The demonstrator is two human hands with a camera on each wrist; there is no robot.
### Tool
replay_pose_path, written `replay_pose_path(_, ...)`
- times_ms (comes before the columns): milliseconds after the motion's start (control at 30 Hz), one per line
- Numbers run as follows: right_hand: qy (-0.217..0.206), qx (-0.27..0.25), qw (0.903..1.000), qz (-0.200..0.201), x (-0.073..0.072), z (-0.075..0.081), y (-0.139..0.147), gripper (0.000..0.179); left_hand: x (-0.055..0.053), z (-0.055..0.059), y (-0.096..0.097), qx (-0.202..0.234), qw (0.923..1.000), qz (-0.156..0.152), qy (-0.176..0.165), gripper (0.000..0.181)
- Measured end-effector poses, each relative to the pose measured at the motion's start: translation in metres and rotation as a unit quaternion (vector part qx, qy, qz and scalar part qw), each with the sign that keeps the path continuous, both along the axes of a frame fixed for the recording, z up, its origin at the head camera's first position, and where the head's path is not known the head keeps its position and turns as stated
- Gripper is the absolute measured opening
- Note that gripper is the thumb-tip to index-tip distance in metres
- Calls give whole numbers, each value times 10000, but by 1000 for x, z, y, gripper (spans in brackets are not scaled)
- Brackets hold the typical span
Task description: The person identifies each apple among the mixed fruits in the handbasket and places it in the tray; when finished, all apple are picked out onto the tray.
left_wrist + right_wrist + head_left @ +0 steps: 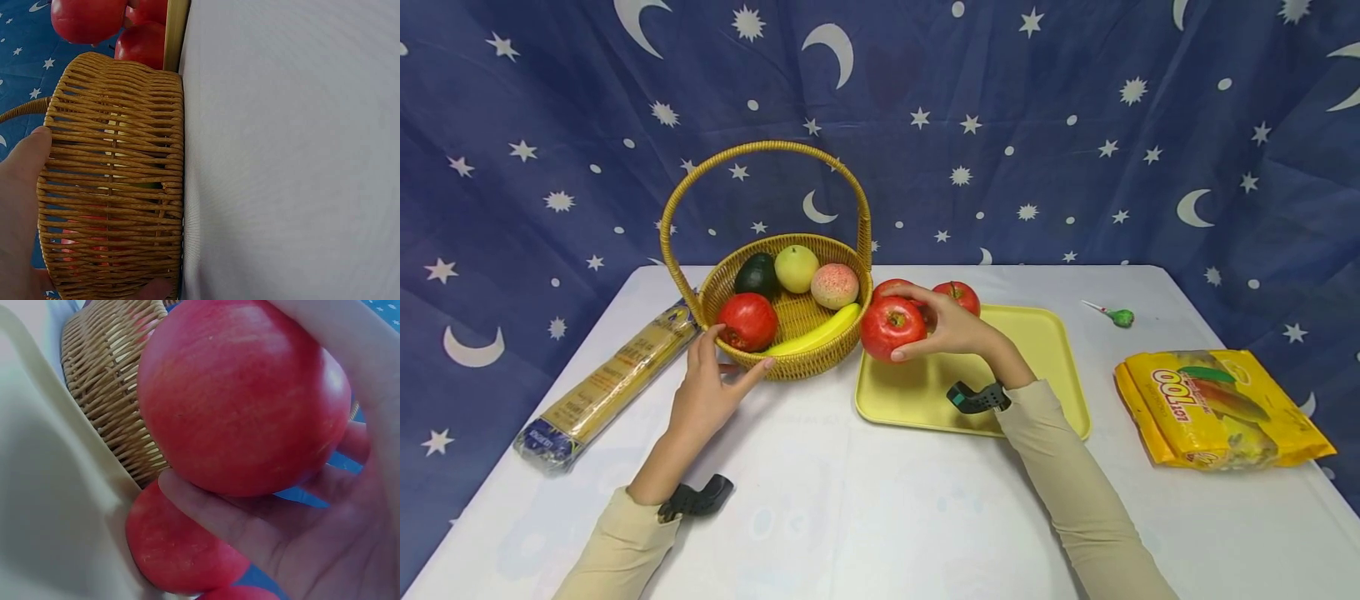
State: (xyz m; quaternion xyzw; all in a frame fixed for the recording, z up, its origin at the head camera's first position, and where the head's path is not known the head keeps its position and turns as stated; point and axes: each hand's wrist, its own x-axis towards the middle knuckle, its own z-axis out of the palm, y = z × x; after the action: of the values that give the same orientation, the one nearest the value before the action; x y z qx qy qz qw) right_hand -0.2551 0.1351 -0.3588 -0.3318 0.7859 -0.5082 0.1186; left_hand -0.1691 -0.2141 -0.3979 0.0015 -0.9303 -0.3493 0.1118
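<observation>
In the head view my left hand [706, 398] grips the near left rim of a wicker basket [808, 363] with a tall handle. Inside lie a red pomegranate [751, 320], a dark green avocado [757, 276], a pale yellow-green round fruit [796, 267], a pinkish peach [835, 286] and a banana [817, 332]. My right hand [957, 323] holds a red apple [889, 330] beside the basket's right rim, over the left edge of a yellow tray [1037, 367]. Fingers and thumb wrap the apple, which fills the right wrist view.
Behind the held apple, more red apples [957, 293] sit at the tray's far edge. A lollipop [1122, 317] and a yellow snack bag [1221, 408] lie to the right. A long pack of noodles [613, 383] lies left of the basket. A blue starry cloth hangs behind the table.
</observation>
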Motion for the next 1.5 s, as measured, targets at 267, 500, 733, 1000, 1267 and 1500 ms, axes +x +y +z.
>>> replay_pose_path(267,-78,320,9994,-100,-1,-2,3,78,0,-1,-1,6,10000,-1,23,93)
replay_pose_path(500,46,480,9988,26,-4,-7,4,78,-1,-1,0,-4,10000,17,16,94)
replay_pose_path(733,173,612,9980,-30,-4,-10,5,79,-1,-2,-1,10,10000,9,10,93)
replay_pose_path(1000,-2,619,9981,-26,-5,-13,6,78,-2,-3,-1,-18,10000,8,24,94)
replay_pose_path(1267,-183,693,9973,179,-8,-17,6,80,-1,-3,-1,9,10000,37,-56,95)
replay_pose_path(1500,-303,824,9953,418,-10,-21,7,81,-1,-2,-1,26,10000,6,-65,95)
